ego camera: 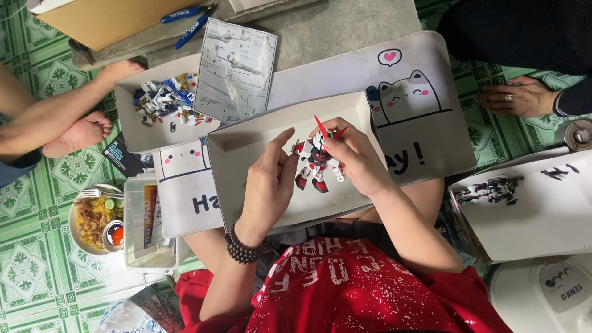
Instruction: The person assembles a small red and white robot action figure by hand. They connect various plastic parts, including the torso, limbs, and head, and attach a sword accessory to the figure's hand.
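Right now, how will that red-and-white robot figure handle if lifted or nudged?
The robot figure looks like light plastic. Its thin red fins are probably fragile. Both the left hand and right hand steady it, and its narrow feet suggest it tips easily.

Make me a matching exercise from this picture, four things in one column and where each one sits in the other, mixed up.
Things:
1. red and white robot figure
2. plate of food
3. instruction sheet
4. dark robot figure

Places:
A. on the floor tiles, left
B. in the box lid at the right edge
C. between the left hand and right hand
D. leaning over the box of loose parts

Pairs: 1-C, 2-A, 3-D, 4-B
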